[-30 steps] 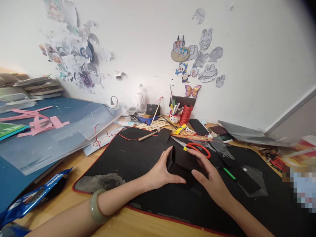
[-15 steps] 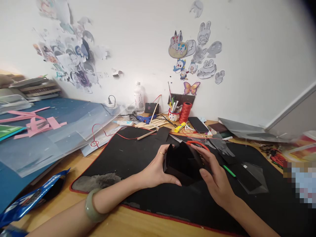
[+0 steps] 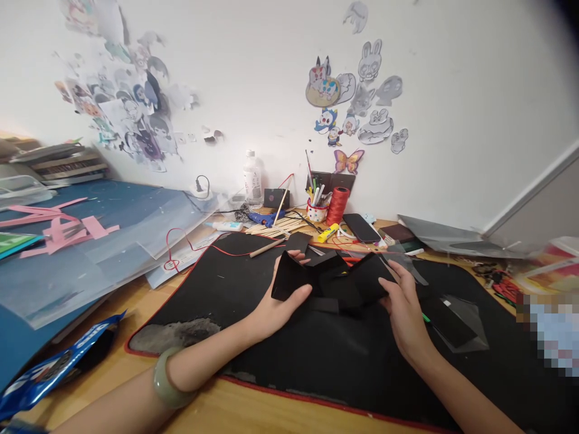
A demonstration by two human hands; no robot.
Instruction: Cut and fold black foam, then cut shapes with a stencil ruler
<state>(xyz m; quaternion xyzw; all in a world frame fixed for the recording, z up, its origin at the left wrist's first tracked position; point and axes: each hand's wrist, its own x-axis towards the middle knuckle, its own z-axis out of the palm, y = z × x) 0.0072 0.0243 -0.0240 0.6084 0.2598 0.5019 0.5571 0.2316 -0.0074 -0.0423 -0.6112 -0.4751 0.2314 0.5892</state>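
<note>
Black card [image 3: 330,280], creased into panels, is held spread between both hands above the dark mat [image 3: 289,367] on the wooden counter [image 3: 246,410]. The left hand [image 3: 289,301] grips the left panel, thumb on the near face and fingers behind. The right hand [image 3: 402,301] pinches the right-hand panel near its outer edge, thumb likewise nearest the wearer. Whether the card's underside rests on the mat cannot be determined.

Sound handling calls for even, light tension from both sides, with the panels turned along their existing creases; pulling harder on one side would probably skew the folds or start a tear. The scissors [image 3: 315,249] lie just behind the card, so the far edges should be kept off the blades.

Condition of the card: matt, uniformly black, apparently thin and stiff. The side panels stand tilted, the upper edge is stepped, and a narrow flap projects toward the wearer. Black on black, the central folds are poorly distinguishable. No tear was observed.
</note>
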